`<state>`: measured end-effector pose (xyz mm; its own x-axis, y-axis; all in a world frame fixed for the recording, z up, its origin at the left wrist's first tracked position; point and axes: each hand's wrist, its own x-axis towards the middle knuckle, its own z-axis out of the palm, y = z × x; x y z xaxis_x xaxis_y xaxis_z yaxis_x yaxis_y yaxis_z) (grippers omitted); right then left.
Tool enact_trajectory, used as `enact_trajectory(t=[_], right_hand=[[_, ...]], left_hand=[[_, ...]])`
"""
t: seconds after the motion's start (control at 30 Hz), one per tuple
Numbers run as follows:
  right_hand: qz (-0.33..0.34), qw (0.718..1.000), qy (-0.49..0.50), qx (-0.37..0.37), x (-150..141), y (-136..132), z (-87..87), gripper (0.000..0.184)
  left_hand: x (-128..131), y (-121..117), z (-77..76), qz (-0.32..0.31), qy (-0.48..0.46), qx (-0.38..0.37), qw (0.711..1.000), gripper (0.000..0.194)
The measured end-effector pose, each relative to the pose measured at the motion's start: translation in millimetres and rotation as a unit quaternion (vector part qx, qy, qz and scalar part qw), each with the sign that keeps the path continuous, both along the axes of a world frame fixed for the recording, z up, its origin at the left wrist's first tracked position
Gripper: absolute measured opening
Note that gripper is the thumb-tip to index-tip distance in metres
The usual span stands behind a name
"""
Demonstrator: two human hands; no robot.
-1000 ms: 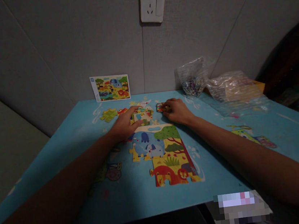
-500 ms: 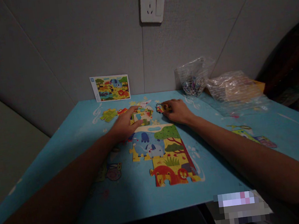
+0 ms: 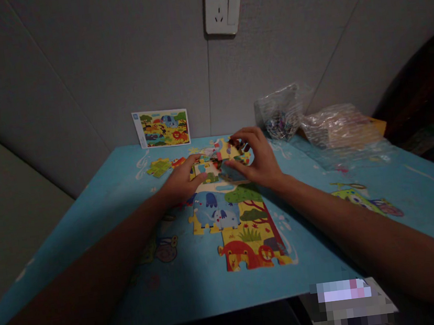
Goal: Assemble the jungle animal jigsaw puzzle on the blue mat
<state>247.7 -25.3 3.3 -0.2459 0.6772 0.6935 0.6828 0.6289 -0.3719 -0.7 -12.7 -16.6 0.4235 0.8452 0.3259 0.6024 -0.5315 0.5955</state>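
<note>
My right hand pinches a mostly yellow puzzle piece between thumb and fingers, tilted up just above the table. My left hand is curled around a small pile of puzzle pieces, its thumb along the near side; part of the pile is hidden behind it. Just in front of both hands lies a joined section of puzzle showing elephants, trees and lions. Green puzzle pieces and a red-orange one lie beyond my left hand.
A picture card of the whole animal scene leans on the wall at the back. Clear plastic bags and a wrapped yellow packet lie at the back right. The blue patterned tablecloth covers the table. A socket is on the wall.
My right hand has lifted the puzzle piece off the table and brought it left, towards the pile, turning it upright. The left hand has stayed in place.
</note>
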Motion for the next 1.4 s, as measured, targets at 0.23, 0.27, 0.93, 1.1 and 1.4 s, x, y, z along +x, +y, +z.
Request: enact_trajectory(t=[0.23, 0.27, 0.93, 1.1, 1.4], right_hand=[[0.167, 0.979, -0.113, -0.037, -15.4, -5.8, -2.3, 0.049], [0.161, 0.980, -0.115, -0.035, -13.1, -3.2, -3.1, 0.047], [-0.101, 0.965, -0.058, -0.236, 16.9, 22.0, -11.1, 0.071], [-0.059, 0.990, 0.081, -0.097, 11.5, 15.2, -7.2, 0.059], [0.176, 0.981, -0.086, 0.011, -9.2, 0.1, -4.9, 0.046]], left_hand=[[1.8, 0.3, 0.6, -0.050, -0.048, 0.004, 0.998, 0.058], [2.8, 0.4, 0.8, -0.035, -0.044, 0.008, 0.998, 0.057], [1.2, 3.2, -3.7, 0.011, 0.012, 0.010, 1.000, 0.060], [2.1, 4.0, -4.2, 0.021, -0.009, -0.005, 1.000, 0.055], [3.7, 0.6, 1.0, -0.016, -0.048, 0.013, 0.999, 0.057]])
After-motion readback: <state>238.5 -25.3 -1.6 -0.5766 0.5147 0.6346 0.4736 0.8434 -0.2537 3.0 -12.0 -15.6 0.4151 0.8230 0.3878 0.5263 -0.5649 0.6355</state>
